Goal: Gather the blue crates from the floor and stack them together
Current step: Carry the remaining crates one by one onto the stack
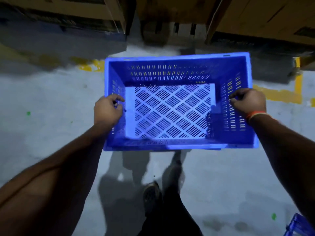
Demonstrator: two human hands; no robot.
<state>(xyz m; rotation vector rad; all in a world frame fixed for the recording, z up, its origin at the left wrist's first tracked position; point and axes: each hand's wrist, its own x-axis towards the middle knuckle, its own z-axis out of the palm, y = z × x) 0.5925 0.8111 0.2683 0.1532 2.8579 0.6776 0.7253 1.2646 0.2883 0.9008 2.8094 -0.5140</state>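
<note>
Right now, head view: both arms reach fwd and down, elbows slightly bent. Left hand [107,111] grips the left short wall of the blue crate [177,72], fingers curled over the rim and into the slotted side, thumb on top. Right hand [248,101] does the same on the opposite wall, fingers hooked over the rim; an orange band [256,114] sits on that wrist. Crate hangs between the two hands, held off the grey floor [51,103], open side up, roughly level.

No readable text or brand on the crate; too blurred to tell on the cardboard boxes [265,16] beyond the hands.

Crate interior: nothing in it, just the pale lattice bottom w/ diamond slot pattern and vented walls. Below the hands, a dark shoe [150,195] and trouser leg. Low, right of the right forearm, a corner of a second blue crate [296,226] shows at frame edge. Yellow floor marking [279,95] runs just past the right hand.
</note>
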